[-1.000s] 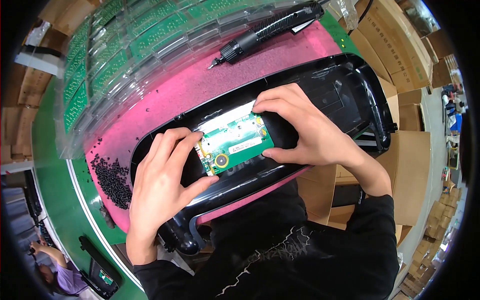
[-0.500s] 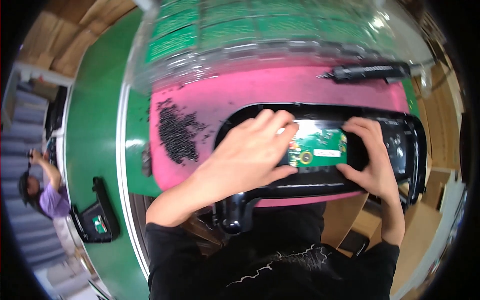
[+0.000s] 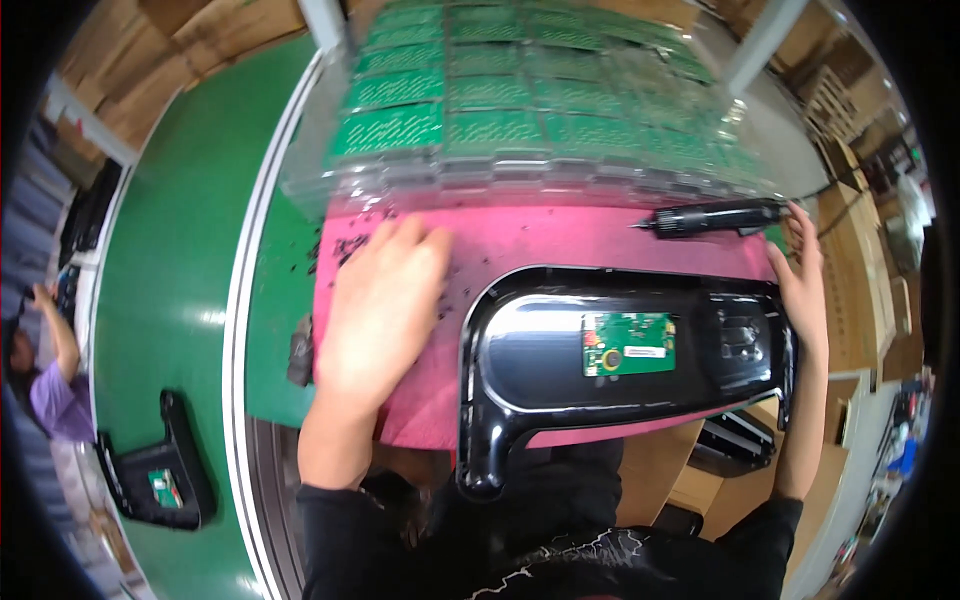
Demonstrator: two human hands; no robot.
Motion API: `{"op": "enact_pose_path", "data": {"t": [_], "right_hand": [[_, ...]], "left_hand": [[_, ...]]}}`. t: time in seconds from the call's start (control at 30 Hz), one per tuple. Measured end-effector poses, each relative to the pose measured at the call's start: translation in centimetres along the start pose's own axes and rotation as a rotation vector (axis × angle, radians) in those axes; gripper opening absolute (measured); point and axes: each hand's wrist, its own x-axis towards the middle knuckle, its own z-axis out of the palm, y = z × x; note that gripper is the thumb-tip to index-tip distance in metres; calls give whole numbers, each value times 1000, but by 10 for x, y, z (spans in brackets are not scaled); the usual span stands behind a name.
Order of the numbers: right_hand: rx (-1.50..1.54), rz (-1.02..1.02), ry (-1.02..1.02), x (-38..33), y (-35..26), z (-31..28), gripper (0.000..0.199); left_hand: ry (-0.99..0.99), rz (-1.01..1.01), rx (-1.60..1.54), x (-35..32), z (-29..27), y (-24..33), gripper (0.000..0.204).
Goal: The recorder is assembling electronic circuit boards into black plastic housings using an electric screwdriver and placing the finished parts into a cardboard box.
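A black glossy plastic shell lies on the pink mat, its short arm pointing toward me at the left. In its recess rests a small green circuit board, untouched by either hand. My left hand is over the scattered small black screws, most of which it covers. Its fingers bend downward, smeared by motion, and their tips are hidden. At the far right, my right hand is at the rear end of a black electric screwdriver, thumb and fingers apart and not wrapped round it.
Clear plastic trays full of green boards are stacked behind the pink mat. On the green bench at left sits another black shell with a board. Further left is a person in a purple top. Cardboard boxes stand at right.
Both hands have let go of the board, leaving it in the shell. The left hand moved left to the screws; the right moved up to the screwdriver's end. The view has shifted.
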Motion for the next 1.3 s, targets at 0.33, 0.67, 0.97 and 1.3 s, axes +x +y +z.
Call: {"op": "enact_pose_path", "data": {"t": [0.33, 0.67, 0.97, 1.3], "right_hand": [[904, 213, 418, 47, -47, 53, 53], [1625, 82, 172, 27, -145, 56, 50], [2026, 25, -18, -28, -213, 21, 69], [1845, -315, -88, -36, -197, 16, 72]], "left_hand": [[-103, -165, -97, 4, 14, -13, 13], [51, -135, -406, 22, 7, 0, 12], [-189, -17, -1459, 16, 27, 58, 16], [-378, -118, -1641, 14, 32, 59, 16]]}}
